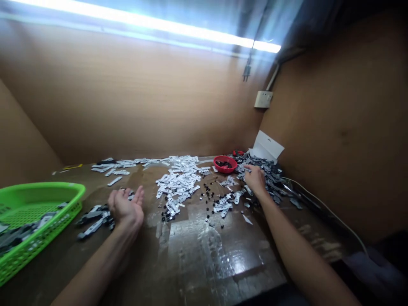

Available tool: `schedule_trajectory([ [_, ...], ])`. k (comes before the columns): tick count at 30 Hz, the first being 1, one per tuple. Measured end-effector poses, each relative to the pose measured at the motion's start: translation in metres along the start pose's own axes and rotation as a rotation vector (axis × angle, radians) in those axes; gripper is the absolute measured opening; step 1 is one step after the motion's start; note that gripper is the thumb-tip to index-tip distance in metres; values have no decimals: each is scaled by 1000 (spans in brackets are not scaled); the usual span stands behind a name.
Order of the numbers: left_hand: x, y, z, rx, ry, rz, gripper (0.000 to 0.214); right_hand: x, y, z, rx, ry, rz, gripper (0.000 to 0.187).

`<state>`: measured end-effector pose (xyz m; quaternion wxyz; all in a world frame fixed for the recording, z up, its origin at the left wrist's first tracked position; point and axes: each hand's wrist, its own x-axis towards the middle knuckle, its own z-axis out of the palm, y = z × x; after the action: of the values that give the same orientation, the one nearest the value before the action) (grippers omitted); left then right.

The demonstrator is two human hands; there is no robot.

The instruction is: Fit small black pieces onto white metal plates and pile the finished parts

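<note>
My left hand [125, 206] rests on the table palm up, fingers loosely spread and empty, beside a small heap of grey and white assembled pieces [94, 219]. My right hand [256, 179] reaches to the far right, its fingers curled down into a pile of dark grey plastic parts [269, 176]; what they hold, if anything, is hidden. A large scatter of white flat parts [178, 180] lies in the middle of the table. Small black bits [207, 193] are strewn between the piles. A red bowl [225, 164] with black bits stands behind my right hand.
A green plastic basket [38, 212] with grey pieces stands at the left edge. Brown board walls enclose the desk on three sides. A white card [266, 146] leans in the far right corner. A white cable [325, 208] runs along the right side. The worn tabletop [207, 255] shows near me.
</note>
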<state>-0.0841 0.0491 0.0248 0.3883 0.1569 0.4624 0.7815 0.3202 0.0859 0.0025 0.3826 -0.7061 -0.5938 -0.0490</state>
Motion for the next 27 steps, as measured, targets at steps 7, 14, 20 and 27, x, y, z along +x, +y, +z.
schedule_trajectory([
  [7,-27,-11,-1,107,-295,212,47,-11,-17,28,21,-321,-270,30],
  [14,-57,-26,2,427,-709,3,46,-17,-32,22,74,-339,-297,26],
  [20,-80,-29,1,608,-990,64,39,-66,-97,25,880,-635,-52,22],
  [27,-87,-34,-1,529,-1026,-215,27,-107,-133,25,1096,-717,0,24],
])
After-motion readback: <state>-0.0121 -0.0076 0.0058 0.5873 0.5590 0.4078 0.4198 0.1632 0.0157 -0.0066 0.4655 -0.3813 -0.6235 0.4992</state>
